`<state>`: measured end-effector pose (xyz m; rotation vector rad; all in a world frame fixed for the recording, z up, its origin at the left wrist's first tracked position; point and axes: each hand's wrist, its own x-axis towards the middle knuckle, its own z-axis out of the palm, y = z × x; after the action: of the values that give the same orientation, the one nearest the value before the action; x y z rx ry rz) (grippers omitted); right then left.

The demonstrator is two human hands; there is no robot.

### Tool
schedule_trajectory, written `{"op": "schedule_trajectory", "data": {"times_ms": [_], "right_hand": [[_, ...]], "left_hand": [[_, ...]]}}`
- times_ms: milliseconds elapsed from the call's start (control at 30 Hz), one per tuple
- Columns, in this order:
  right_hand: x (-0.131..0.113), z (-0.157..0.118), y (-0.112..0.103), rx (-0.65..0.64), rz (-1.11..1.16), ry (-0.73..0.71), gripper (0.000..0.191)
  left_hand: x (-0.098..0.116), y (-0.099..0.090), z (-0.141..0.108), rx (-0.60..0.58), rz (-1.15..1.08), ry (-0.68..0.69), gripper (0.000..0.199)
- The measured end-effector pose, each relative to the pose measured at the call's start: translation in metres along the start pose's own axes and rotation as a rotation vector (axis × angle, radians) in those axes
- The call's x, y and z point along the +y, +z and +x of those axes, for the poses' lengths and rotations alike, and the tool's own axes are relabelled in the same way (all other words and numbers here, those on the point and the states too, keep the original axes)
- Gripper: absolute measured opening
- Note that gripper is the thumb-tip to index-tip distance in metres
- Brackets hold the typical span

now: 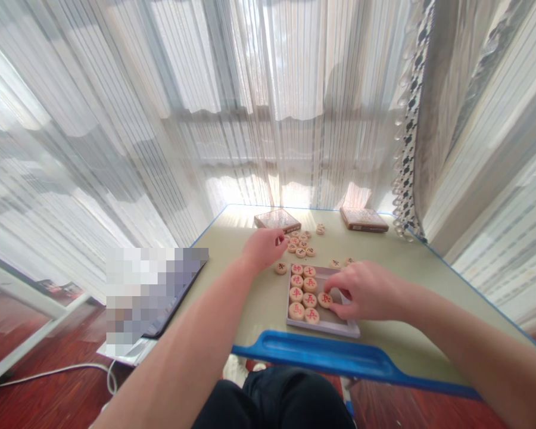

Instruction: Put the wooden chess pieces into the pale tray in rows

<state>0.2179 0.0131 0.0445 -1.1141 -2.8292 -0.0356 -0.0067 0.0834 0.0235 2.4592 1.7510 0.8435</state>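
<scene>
My right hand (366, 290) is over the shallow open box (342, 326), thumb and fingers closed around a xiangqi piece (325, 300) with a red character. That piece lies level in the box, beside two columns of red-marked pieces (309, 300) filling the left part. Farther back, my left hand (264, 248) is at the left edge of a loose pile of xiangqi pieces (301, 252). Its fingers are curled together, and what they hold, if anything, is hidden. One black-marked piece (281, 269) lies just left of the box.
Two flat patterned boxes stand at the back, one on the left (277, 220), one on the right (364, 219). A short stack of pieces (320, 229) and some black-marked pieces (335, 263) lie about. The table's blue front edge (321, 351) is near my lap; sheer curtains (295, 137) hang behind.
</scene>
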Motion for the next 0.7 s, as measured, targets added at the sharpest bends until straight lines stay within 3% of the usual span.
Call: {"op": "schedule_trajectory", "data": {"times_ms": [700], "right_hand": [[-0.011,0.0,0.015,0.204,0.075,-0.055,0.021]], "left_hand": [[-0.004,-0.003,-0.001,0.025,0.004,-0.007,0.029]]}}
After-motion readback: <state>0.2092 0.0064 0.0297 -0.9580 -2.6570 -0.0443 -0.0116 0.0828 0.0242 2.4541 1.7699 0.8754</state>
